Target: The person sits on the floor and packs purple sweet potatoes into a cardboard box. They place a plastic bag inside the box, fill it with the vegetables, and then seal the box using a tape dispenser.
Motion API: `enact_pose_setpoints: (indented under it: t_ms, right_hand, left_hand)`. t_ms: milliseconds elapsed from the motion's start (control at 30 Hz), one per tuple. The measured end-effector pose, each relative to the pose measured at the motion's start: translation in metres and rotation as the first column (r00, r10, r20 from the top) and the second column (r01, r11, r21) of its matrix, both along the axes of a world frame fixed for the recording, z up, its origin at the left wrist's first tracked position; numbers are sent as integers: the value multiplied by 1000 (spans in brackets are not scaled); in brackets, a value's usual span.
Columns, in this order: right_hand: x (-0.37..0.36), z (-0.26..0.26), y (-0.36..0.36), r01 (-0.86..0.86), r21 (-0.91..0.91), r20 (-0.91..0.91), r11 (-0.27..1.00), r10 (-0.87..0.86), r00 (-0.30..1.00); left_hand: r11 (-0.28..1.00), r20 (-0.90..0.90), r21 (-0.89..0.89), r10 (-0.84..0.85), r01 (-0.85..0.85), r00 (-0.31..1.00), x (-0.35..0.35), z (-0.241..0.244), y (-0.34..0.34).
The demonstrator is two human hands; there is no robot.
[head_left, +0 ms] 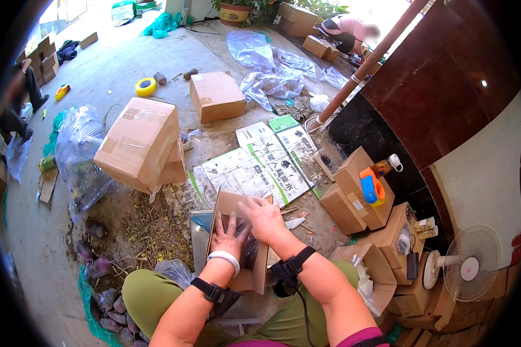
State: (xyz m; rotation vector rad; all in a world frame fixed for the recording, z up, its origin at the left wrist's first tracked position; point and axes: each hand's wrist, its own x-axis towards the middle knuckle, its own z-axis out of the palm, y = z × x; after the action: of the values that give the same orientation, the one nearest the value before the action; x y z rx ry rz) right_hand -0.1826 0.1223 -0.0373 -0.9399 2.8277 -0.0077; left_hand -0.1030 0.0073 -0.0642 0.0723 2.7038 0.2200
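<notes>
An open cardboard box stands between my knees with its flaps raised. Dark contents, seemingly under clear plastic, show inside, mostly hidden by my hands. My left hand, with a white bangle at its wrist, reaches into the box, fingers spread over the contents. At the far end, my right hand bends over the opening with its fingers apart, some tips out of sight. Neither hand visibly grips anything. Just right of the box a knife lies on the ground.
Closed boxes are stacked ahead, near a flattened printed carton. Purple root vegetables lie at left. Tape dispensers sit on boxes at right, beyond a fan. Another person crouches far off; one more sits at left.
</notes>
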Motion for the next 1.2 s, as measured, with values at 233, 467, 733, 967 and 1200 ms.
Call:
enact_pose_setpoints:
  t_ms: [233,467,733,967,1200]
  right_hand:
    - [-1,2,-1,0,-53,33,999,1,999]
    - [6,-32,10,469,-883,458,-5,-219,861]
    - [43,-48,7,648,-754,656,-104,-92,749]
    - [40,-76,-20,454,-758,222,468,-469,855]
    - [34,-75,-19,489,-695,247,527,-464,851]
  left_hand:
    - [1000,-3,-18,-9,9,1000,0,-1,-1]
    - [997,-47,82,14,-10,999,3,4,-6]
    - [998,-25,58,4,-2,1000,-1,-2,-8]
    - [998,-99,-58,-35,29,994,-4,-25,-1]
    - [998,-237,-30,-52,46,970,11,-29,-13]
